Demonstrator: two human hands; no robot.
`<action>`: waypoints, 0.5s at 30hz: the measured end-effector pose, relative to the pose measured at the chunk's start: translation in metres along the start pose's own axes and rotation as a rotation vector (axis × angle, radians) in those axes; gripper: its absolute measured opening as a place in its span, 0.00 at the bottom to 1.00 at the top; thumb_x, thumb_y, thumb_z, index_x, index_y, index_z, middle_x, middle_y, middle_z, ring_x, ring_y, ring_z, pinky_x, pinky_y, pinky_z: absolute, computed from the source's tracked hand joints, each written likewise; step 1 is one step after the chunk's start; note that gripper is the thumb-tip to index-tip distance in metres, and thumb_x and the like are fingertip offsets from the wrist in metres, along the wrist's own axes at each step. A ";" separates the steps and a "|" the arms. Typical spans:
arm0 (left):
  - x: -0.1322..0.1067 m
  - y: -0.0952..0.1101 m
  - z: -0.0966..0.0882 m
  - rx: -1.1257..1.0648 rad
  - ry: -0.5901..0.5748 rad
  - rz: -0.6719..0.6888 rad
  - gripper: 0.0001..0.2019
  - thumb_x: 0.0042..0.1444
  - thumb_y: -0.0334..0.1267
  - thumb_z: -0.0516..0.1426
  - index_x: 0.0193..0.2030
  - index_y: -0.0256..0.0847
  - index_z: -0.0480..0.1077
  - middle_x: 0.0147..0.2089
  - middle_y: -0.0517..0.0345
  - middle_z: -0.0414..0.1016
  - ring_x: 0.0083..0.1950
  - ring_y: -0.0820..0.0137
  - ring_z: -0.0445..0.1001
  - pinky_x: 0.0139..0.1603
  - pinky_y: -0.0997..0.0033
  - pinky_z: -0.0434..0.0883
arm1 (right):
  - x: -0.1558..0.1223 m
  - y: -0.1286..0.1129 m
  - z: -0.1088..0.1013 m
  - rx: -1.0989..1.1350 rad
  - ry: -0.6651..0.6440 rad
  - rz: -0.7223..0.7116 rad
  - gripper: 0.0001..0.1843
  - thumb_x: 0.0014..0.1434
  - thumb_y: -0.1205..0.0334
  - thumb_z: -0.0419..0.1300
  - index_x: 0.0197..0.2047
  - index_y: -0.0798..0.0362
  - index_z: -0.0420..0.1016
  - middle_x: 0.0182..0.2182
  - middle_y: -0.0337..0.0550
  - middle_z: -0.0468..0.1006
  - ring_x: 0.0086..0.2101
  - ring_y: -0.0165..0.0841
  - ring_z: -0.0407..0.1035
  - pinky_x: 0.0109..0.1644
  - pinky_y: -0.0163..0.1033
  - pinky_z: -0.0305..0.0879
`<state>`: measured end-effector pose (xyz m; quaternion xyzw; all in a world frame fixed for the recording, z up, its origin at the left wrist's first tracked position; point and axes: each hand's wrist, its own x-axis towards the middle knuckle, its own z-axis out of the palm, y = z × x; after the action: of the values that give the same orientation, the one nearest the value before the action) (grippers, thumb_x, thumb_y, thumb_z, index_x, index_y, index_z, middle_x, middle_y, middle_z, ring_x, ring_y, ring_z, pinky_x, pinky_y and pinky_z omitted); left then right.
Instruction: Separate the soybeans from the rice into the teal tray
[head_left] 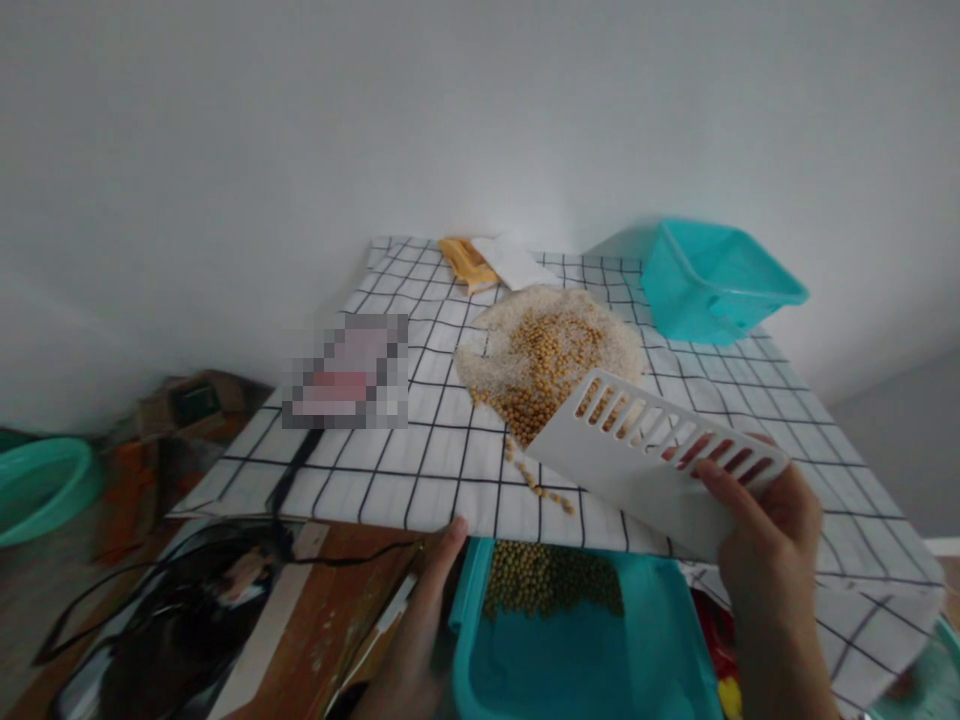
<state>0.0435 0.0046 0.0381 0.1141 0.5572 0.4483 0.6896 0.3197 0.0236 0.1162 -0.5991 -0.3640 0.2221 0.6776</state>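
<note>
My right hand point(765, 540) grips a white slotted plastic scoop point(645, 455), tilted with its front edge at a heap of soybeans and rice point(551, 350) on the checked cloth point(420, 460). My left hand point(427, 620) holds the left rim of a teal bin point(660, 650) at the table's near edge, thumb up against the cloth. A layer of soybeans point(551, 580) lies in the far end of that bin. A few loose beans point(544, 485) trail across the cloth between the heap and the bin.
A second teal bin point(712, 280) stands tilted at the far right of the cloth. An orange packet point(466, 262) and white paper point(517, 262) lie at the back. Black cables point(187, 590) and a dark object sit lower left; a teal bowl point(41, 485) at far left.
</note>
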 end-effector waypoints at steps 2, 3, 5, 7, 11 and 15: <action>-0.006 0.007 0.011 -0.005 0.022 -0.043 0.23 0.49 0.46 0.69 0.52 0.45 0.80 0.60 0.52 0.81 0.72 0.49 0.62 0.68 0.52 0.69 | -0.001 -0.001 0.002 0.003 0.006 -0.003 0.13 0.49 0.58 0.73 0.36 0.51 0.77 0.28 0.37 0.80 0.26 0.31 0.71 0.30 0.36 0.62; -0.009 0.010 0.016 -0.012 0.015 -0.072 0.24 0.51 0.49 0.68 0.54 0.44 0.79 0.60 0.50 0.81 0.72 0.49 0.63 0.68 0.51 0.69 | -0.001 -0.002 0.004 0.005 0.012 0.006 0.13 0.48 0.58 0.73 0.35 0.51 0.77 0.28 0.37 0.79 0.25 0.31 0.71 0.30 0.36 0.61; -0.012 0.014 0.022 -0.012 0.033 -0.125 0.27 0.52 0.53 0.67 0.56 0.43 0.78 0.58 0.47 0.82 0.70 0.47 0.66 0.67 0.48 0.70 | -0.003 -0.004 0.008 0.008 0.021 0.021 0.13 0.47 0.57 0.73 0.34 0.51 0.77 0.28 0.38 0.79 0.25 0.32 0.72 0.29 0.36 0.62; -0.012 0.014 0.020 -0.010 0.053 -0.104 0.27 0.50 0.52 0.68 0.56 0.44 0.77 0.57 0.48 0.83 0.71 0.48 0.65 0.67 0.50 0.70 | -0.005 -0.007 0.011 0.008 0.013 0.021 0.13 0.48 0.57 0.73 0.34 0.51 0.78 0.29 0.39 0.80 0.26 0.33 0.73 0.28 0.36 0.63; -0.007 0.008 0.010 0.001 0.053 -0.029 0.25 0.49 0.46 0.69 0.55 0.45 0.78 0.59 0.51 0.82 0.74 0.50 0.60 0.67 0.55 0.70 | -0.009 -0.009 0.010 -0.004 -0.029 0.008 0.11 0.50 0.57 0.72 0.35 0.51 0.78 0.28 0.39 0.81 0.25 0.32 0.72 0.28 0.36 0.63; -0.007 0.006 0.007 0.000 0.049 -0.038 0.22 0.49 0.43 0.69 0.53 0.46 0.79 0.59 0.53 0.82 0.73 0.50 0.60 0.67 0.55 0.70 | -0.011 -0.008 0.004 0.004 -0.020 0.008 0.11 0.51 0.57 0.72 0.36 0.50 0.78 0.28 0.39 0.81 0.24 0.32 0.71 0.29 0.38 0.64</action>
<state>0.0465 0.0052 0.0495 0.0927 0.5760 0.4377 0.6842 0.3088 0.0164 0.1211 -0.5968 -0.3680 0.2317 0.6743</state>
